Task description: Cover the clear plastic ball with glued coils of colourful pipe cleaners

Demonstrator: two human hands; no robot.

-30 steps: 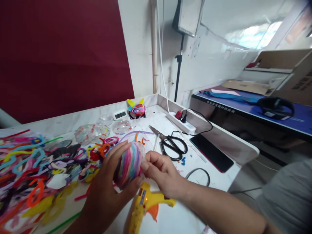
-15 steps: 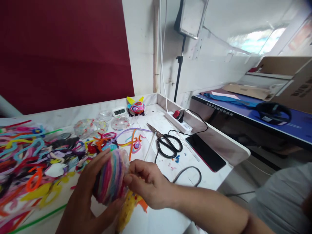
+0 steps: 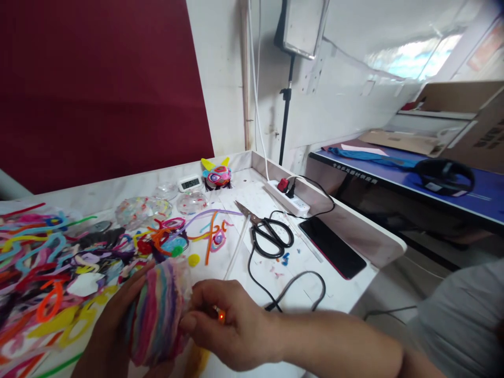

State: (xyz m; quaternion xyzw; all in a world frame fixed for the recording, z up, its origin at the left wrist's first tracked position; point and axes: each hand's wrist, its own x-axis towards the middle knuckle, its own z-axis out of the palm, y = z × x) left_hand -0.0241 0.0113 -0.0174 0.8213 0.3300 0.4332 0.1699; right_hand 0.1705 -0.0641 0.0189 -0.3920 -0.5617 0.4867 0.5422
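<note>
My left hand [image 3: 106, 320] is wrapped round a rounded form covered in striped pipe cleaners [image 3: 159, 310], pink, purple, blue and cream, with a clear rim on its right side. Against that rim, the thumb and bent fingers of my right hand [image 3: 236, 323] are pinched together; what lies between them is hidden. A small orange light [image 3: 221, 316] glows by the right fingers. Below them, a yellow object [image 3: 199, 359] shows only in part. Loose pipe cleaners [image 3: 47, 252] in many colours are heaped to the left of my left hand.
Black-handled scissors [image 3: 270, 233] lie beyond my right hand, near a phone [image 3: 333, 247] and a power strip [image 3: 289, 197]. At the back stand a small digital clock [image 3: 190, 183], a finished-looking colourful mask-like figure [image 3: 217, 176] and clear plastic shapes [image 3: 137, 210]. A black cord [image 3: 260, 283] runs across the table.
Both hands and the striped form have moved down and left in view. The orange light has come into sight, while the yellow object is now more hidden. Green and yellow round pieces now show behind.
</note>
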